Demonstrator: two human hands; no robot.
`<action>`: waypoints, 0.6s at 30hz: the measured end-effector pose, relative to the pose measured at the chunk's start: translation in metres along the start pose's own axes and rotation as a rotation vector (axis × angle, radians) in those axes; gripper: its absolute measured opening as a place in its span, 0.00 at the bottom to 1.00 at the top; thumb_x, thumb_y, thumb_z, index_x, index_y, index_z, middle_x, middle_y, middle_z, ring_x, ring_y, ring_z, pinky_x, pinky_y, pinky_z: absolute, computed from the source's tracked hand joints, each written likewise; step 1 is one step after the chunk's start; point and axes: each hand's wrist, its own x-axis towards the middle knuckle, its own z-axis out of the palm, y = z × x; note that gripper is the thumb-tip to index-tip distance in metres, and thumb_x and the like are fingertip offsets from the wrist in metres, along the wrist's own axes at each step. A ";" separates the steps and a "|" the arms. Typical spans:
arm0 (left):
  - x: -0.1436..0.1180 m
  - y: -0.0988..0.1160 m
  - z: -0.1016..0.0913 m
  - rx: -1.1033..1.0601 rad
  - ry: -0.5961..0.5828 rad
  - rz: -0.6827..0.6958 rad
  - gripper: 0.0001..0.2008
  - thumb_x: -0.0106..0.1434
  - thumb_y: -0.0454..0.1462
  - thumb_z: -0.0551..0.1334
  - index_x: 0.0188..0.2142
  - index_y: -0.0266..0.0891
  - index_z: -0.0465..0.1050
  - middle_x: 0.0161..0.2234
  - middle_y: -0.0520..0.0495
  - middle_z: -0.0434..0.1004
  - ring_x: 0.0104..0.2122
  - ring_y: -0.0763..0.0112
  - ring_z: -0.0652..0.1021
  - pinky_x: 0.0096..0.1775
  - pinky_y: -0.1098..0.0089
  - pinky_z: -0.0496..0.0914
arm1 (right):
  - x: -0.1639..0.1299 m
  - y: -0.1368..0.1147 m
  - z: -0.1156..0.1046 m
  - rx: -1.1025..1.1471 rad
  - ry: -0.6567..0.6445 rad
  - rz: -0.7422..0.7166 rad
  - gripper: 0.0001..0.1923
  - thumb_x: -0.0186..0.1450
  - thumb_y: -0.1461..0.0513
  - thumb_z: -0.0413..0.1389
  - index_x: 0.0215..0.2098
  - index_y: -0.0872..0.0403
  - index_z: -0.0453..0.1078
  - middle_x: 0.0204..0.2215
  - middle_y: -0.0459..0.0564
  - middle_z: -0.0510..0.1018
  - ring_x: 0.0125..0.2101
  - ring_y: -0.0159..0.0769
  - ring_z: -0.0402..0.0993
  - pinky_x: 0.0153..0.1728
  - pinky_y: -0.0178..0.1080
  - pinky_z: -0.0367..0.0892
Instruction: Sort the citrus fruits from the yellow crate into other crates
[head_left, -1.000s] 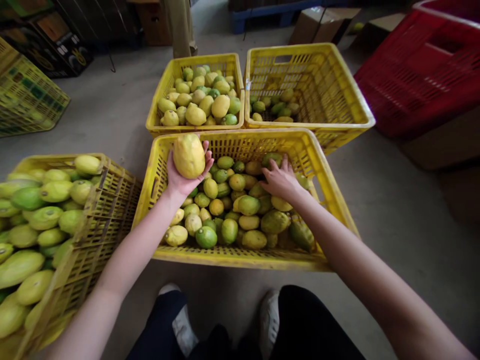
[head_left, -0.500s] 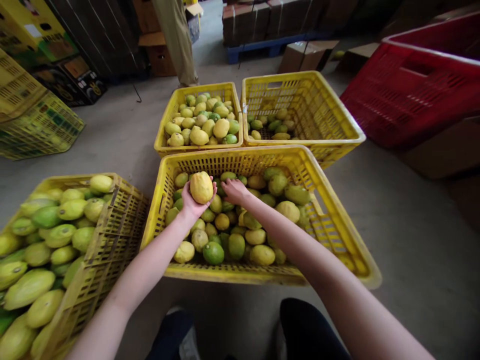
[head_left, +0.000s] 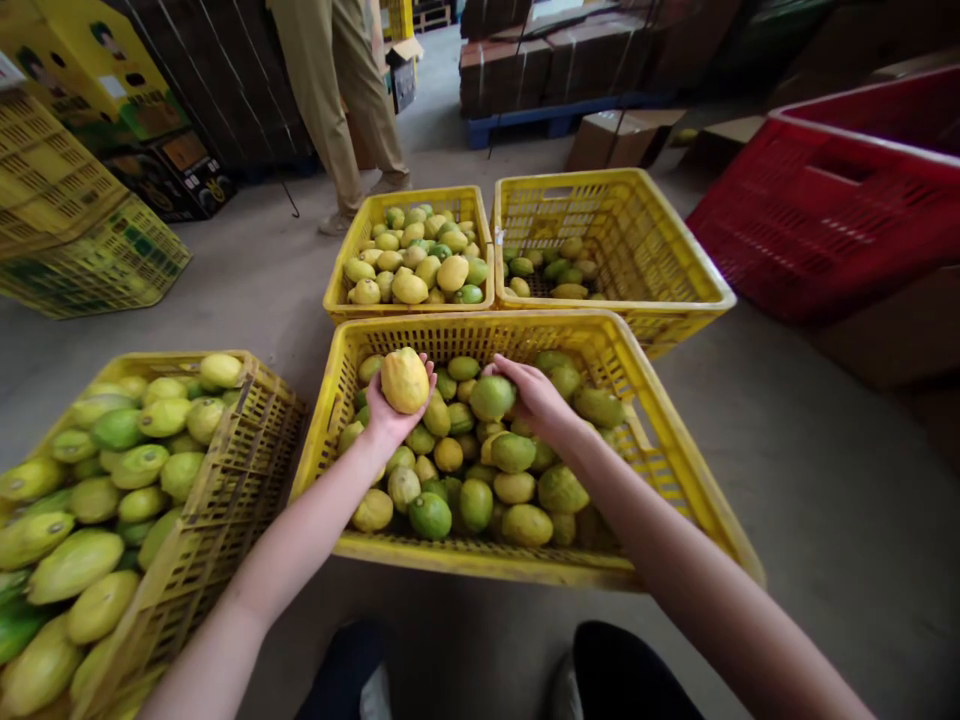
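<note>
Over the near crate (head_left: pixel 337 380), your left hand (head_left: pixel 390 415) cups a yellow lemon (head_left: pixel 404 380), fingers curled around it. Just right of it, your right hand (head_left: pixel 536 398) grips a green lemon (head_left: pixel 493 397) that lies on the pile.

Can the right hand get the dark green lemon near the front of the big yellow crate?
Probably yes. The dark green lemon lies on top of the pile in the near crate, uncovered. But the right hand already grips a greenish lemon, so it may need to drop that first.
</note>
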 end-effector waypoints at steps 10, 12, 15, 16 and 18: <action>0.005 -0.001 -0.007 0.035 0.027 0.013 0.25 0.69 0.44 0.48 0.56 0.37 0.73 0.35 0.42 0.82 0.33 0.64 0.82 0.40 0.66 0.77 | -0.012 0.059 0.028 -0.744 -0.389 0.037 0.06 0.57 0.59 0.65 0.29 0.51 0.73 0.28 0.48 0.77 0.33 0.41 0.74 0.45 0.49 0.71; 0.005 0.000 -0.007 0.048 0.020 0.018 0.24 0.69 0.44 0.48 0.56 0.38 0.73 0.35 0.43 0.82 0.33 0.64 0.82 0.41 0.66 0.77 | -0.019 0.064 0.028 -0.853 -0.527 -0.001 0.06 0.55 0.59 0.66 0.29 0.48 0.74 0.29 0.48 0.77 0.34 0.43 0.75 0.46 0.52 0.71; 0.005 0.001 -0.006 0.067 0.019 0.024 0.23 0.69 0.44 0.47 0.54 0.37 0.73 0.34 0.44 0.82 0.33 0.65 0.82 0.40 0.66 0.77 | -0.025 0.080 0.030 -1.039 -0.587 -0.117 0.04 0.59 0.58 0.63 0.33 0.47 0.74 0.33 0.52 0.77 0.36 0.47 0.75 0.44 0.54 0.71; 0.005 0.001 -0.006 0.075 0.020 0.025 0.23 0.70 0.44 0.47 0.53 0.37 0.73 0.33 0.44 0.82 0.33 0.65 0.82 0.40 0.66 0.77 | -0.026 0.086 0.031 -1.076 -0.554 -0.145 0.06 0.60 0.59 0.62 0.36 0.48 0.74 0.35 0.53 0.77 0.37 0.48 0.75 0.44 0.54 0.72; 0.006 0.001 -0.008 0.096 0.009 0.024 0.22 0.69 0.43 0.47 0.51 0.40 0.74 0.33 0.44 0.82 0.35 0.64 0.82 0.41 0.65 0.76 | -0.024 0.094 0.033 -1.128 -0.486 -0.176 0.14 0.60 0.61 0.61 0.45 0.51 0.73 0.41 0.57 0.77 0.41 0.50 0.75 0.45 0.54 0.71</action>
